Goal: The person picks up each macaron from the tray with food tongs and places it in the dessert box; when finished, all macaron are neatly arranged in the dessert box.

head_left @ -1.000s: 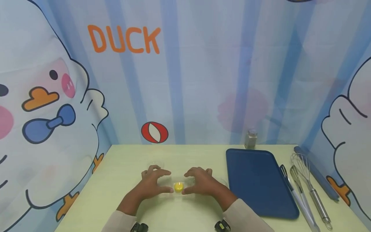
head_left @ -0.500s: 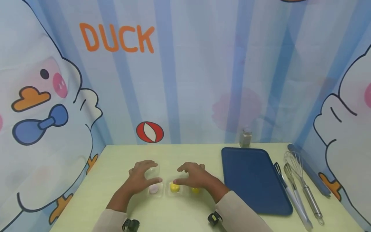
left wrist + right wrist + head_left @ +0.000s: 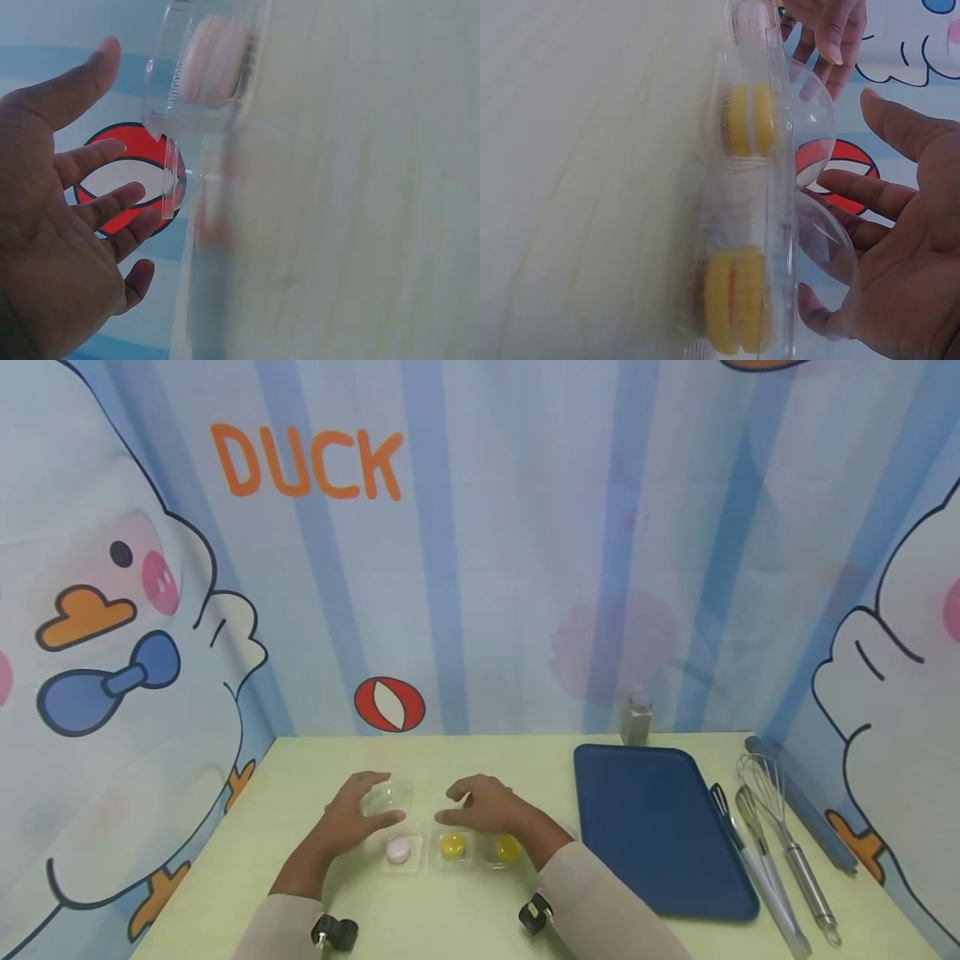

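Three small clear plastic cases stand in a row on the table, lids raised. The left one holds a pink macaron (image 3: 398, 849), the middle one a yellow macaron (image 3: 453, 845), and the right one another yellow macaron (image 3: 507, 848). My left hand (image 3: 348, 818) hovers behind the pink one with fingers spread and nothing in them, beside a clear lid (image 3: 396, 793). Behind the two yellow ones is my right hand (image 3: 491, 807), its fingers loosely bent and its palm bare. In the right wrist view the domed lid (image 3: 840, 262) overlaps that hand's fingers.
A navy tray (image 3: 660, 831) lies to the right. Beyond it are a wire whisk (image 3: 795, 827), other long-handled utensils (image 3: 765, 860) and a grey-blue rod (image 3: 806, 806). At the back edge, a small glass jar (image 3: 636, 720) stands against the duck-print curtain (image 3: 510, 527).
My hands have drawn apart, the left one moving leftward, and both have come off the cases. The pink macaron and the second yellow one have come into sight. The head view has shifted slightly.
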### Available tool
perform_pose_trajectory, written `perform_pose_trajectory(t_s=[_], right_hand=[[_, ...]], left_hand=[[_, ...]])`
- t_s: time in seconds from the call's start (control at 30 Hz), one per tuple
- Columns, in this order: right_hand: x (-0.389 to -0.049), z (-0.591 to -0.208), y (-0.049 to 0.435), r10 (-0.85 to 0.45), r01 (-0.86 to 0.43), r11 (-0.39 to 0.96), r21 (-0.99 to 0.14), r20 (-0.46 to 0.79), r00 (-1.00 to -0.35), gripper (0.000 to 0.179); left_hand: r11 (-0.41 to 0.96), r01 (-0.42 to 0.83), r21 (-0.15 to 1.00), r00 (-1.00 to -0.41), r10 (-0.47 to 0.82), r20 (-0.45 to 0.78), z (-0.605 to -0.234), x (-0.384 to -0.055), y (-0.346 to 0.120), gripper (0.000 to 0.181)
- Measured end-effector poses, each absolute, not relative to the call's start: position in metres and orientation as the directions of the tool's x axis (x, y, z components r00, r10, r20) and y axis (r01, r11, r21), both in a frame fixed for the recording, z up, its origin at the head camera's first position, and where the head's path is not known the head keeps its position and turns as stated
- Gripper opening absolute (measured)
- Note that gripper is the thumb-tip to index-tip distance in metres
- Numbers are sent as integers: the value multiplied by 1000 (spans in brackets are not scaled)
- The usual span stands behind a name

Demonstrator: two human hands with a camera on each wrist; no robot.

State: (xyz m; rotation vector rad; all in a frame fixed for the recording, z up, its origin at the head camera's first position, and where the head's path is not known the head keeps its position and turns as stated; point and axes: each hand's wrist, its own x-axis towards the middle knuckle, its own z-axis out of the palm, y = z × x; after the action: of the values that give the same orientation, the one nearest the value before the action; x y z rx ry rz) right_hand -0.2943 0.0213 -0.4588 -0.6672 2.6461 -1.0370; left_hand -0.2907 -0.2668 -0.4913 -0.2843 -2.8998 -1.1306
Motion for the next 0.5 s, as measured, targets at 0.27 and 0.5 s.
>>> perform_pose_trajectory(t_s=[0.27, 0.5], right_hand=[[-299, -459, 12, -495, -299, 616, -729, -62, -867, 58], [-309, -458, 1, -486, -295, 646, -704, -82, -870, 59]], left_hand=[[711, 176, 681, -984, 141, 106, -500, -296, -272, 81], [651, 169, 740, -985, 139, 103, -506, -303, -277, 81]])
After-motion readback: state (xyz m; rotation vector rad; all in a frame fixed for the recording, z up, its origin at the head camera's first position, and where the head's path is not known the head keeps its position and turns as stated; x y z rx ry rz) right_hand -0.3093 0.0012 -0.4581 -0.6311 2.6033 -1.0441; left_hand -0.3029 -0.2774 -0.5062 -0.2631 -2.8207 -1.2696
